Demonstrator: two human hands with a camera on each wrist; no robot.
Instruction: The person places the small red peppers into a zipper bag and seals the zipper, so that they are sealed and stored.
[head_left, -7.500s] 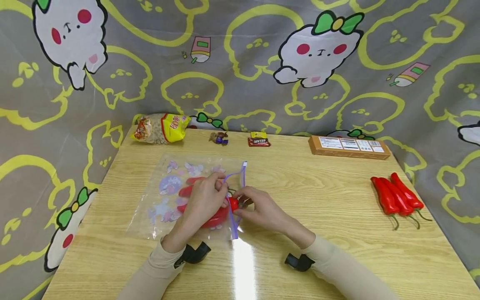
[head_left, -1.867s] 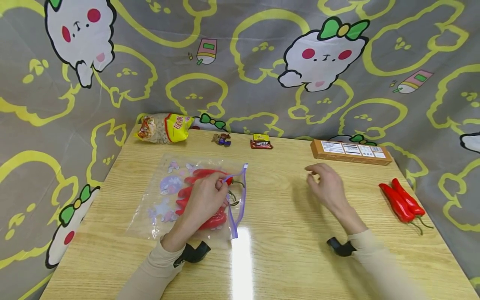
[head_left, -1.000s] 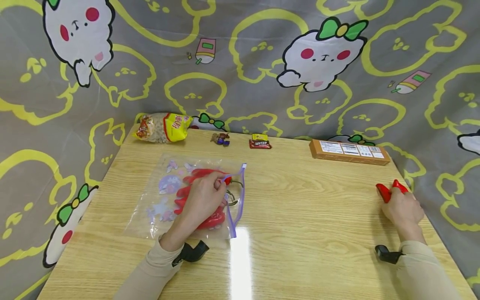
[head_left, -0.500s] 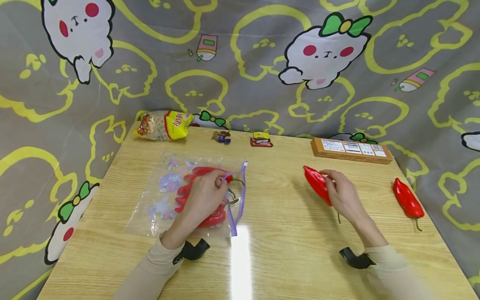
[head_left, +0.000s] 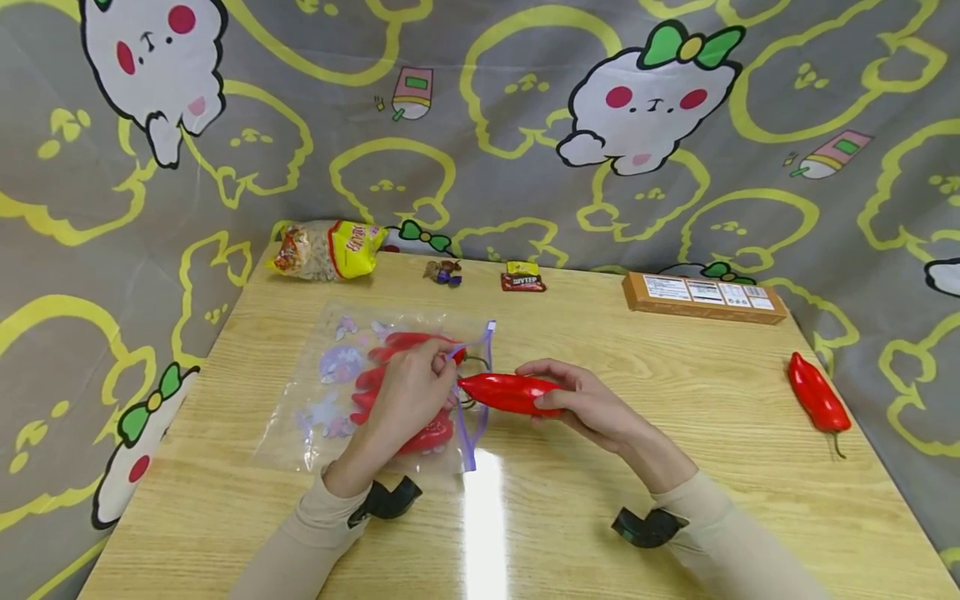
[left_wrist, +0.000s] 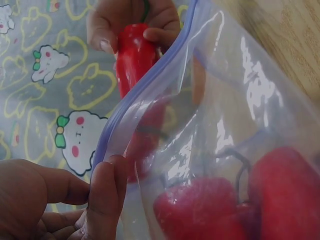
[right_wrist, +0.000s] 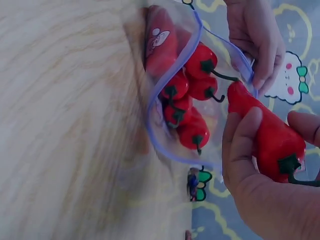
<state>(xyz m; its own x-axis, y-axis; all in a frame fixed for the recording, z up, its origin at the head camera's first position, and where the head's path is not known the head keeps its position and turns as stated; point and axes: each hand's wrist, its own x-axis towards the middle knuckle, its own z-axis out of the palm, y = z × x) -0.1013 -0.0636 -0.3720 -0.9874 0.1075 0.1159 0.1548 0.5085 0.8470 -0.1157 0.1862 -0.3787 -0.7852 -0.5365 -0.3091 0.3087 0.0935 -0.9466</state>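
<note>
Beige sleeves point(head_left: 738, 533) lie nearest. The left hand point(head_left: 405, 387) pinches the purple rim of a clear bag point(head_left: 288, 425) with red peppers point(right_wrist: 192, 134) inside. The right hand point(head_left: 588, 404) grips another pepper point(head_left: 506, 392) by its stem end, its tip at the bag's mouth; whether it is inside is unclear. Right of them, a lone pepper point(head_left: 817, 398) rests on the table point(head_left: 787, 483). Farther back lie a box point(head_left: 705, 300), sweets point(head_left: 523, 282) and a snack pack point(head_left: 326, 250), before patterned cloth point(head_left: 517, 187).

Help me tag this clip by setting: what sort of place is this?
Probably an indoor tabletop staged for filming: a wood-grain table, a cartoon-print cloth hung behind it, and a black mount at each wrist. The wider room is not shown.
</note>
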